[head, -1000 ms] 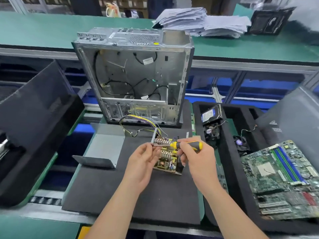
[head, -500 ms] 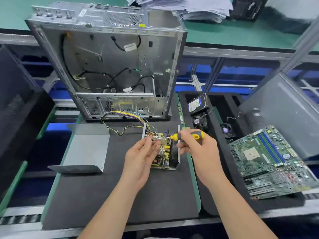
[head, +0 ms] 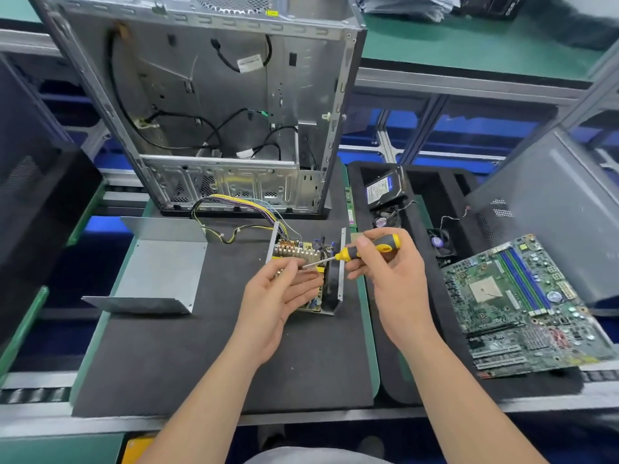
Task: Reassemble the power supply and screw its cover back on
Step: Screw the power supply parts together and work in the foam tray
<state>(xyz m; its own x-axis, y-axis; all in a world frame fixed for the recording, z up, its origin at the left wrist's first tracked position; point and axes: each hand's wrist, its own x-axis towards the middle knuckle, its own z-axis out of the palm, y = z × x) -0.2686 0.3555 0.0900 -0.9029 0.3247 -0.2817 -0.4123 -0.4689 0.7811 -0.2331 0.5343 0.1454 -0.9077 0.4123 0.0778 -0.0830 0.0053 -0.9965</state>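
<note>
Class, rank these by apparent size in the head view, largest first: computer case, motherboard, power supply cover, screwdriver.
1. computer case
2. motherboard
3. power supply cover, close to the motherboard
4. screwdriver

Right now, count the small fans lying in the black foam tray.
2. The first fan lies just this side of the hard drive; the second fan sits further right, by the motherboard. Others may be hidden.

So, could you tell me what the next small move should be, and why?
Probably lower the screwdriver tip onto the supply board to fasten it. The right hand grips the screwdriver, its tip at the fingers of the left hand over the open supply; the cover lies apart to the left, not yet needed.
</note>
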